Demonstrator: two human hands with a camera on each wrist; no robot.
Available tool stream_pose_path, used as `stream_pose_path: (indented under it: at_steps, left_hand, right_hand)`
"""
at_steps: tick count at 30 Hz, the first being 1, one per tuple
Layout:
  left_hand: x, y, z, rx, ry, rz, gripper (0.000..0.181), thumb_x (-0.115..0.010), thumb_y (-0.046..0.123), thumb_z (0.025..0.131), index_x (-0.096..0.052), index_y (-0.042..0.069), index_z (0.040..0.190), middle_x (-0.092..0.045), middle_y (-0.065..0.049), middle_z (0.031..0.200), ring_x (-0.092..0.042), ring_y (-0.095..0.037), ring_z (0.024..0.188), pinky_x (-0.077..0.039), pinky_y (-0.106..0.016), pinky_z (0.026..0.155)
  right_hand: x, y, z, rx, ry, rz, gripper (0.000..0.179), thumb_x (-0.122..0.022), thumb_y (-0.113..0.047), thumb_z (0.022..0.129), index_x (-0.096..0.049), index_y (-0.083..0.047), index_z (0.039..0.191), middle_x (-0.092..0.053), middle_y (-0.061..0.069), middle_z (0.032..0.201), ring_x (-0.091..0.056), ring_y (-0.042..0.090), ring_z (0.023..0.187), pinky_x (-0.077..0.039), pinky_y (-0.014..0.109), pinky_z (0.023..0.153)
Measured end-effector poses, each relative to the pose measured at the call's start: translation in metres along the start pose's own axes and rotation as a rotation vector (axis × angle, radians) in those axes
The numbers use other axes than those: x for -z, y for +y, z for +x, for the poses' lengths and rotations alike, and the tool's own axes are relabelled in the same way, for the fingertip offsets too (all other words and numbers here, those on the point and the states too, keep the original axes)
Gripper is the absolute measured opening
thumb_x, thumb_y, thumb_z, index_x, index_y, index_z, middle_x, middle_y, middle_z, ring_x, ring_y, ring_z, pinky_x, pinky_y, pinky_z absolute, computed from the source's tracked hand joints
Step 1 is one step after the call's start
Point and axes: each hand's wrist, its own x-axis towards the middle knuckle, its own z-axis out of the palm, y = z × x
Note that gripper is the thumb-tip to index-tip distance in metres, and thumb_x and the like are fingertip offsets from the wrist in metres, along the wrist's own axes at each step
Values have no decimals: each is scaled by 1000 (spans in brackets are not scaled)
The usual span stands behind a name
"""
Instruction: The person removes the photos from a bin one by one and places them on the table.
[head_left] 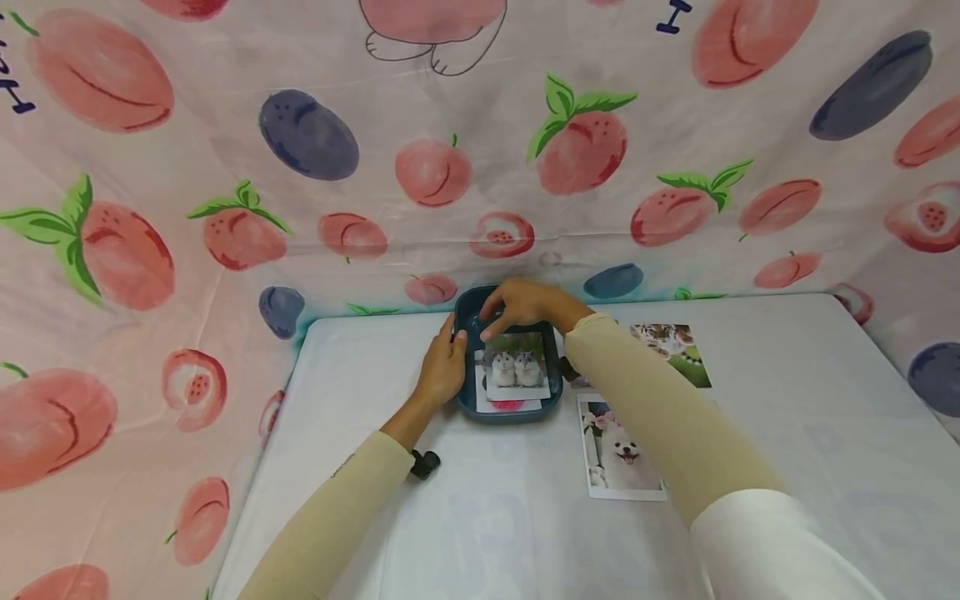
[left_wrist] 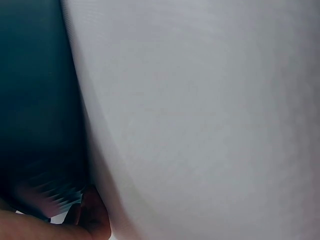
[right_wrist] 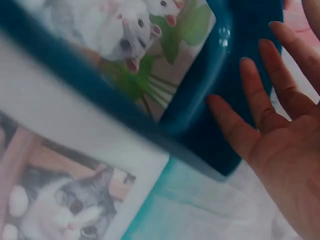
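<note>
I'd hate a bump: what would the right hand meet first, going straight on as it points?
The right hand would probably meet the tray first, its floor or left wall; its height above them is unclear.

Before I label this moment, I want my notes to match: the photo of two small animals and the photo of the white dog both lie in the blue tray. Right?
Not quite: the photo of the white dog lies on the table, outside the blue tray. The head view shows this. The photo of two small animals does lie in it.
</note>
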Motion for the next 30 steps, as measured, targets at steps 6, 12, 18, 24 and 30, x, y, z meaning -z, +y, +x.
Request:
stream_pose_path:
  at_steps: [6,12,18,24,30]
  left_hand:
    - [0,0,0,-2,-3,-3,58,-34,36,113,-21,12,164,-49,-24,147,-48,-35,139,-34,-55,119]
    - [-1,-1,2,8,6,-1,57,-35,34,113,-22,13,164,-47,-24,151,-45,-35,143,-33,-54,121]
    - [0,-1,2,6,6,3,58,-35,35,113,-22,13,164,-48,-25,150,-45,-35,143,-33,-54,121]
    - [0,0,1,-10,7,2,58,-34,36,113,-23,11,163,-50,-26,146,-48,-36,139,-35,-54,119]
    - [0,-1,1,-15,15,6,58,-35,35,112,-24,10,163,-50,-26,147,-47,-37,140,-34,-55,120]
  right_hand:
    - [-12,1,10,-110,-56,18,60,-79,-44,89,-66,-12,138,-62,8,144,-54,28,136,-45,44,113]
    - [-20,0,12,-195,-71,-3,56,-79,-43,89,-69,-10,132,-65,9,139,-59,28,130,-48,44,110]
    - [-24,-2,11,-185,-83,-46,38,-80,-40,88,-79,-14,116,-74,3,121,-67,22,113,-54,39,102]
    - [-25,-5,8,-104,-127,-36,34,-81,-38,89,-79,-18,116,-76,-1,117,-68,18,111,-54,37,100]
    - [-22,-6,-1,-17,-185,-41,38,-78,-30,92,-73,-19,128,-73,1,121,-66,15,110,-53,35,99]
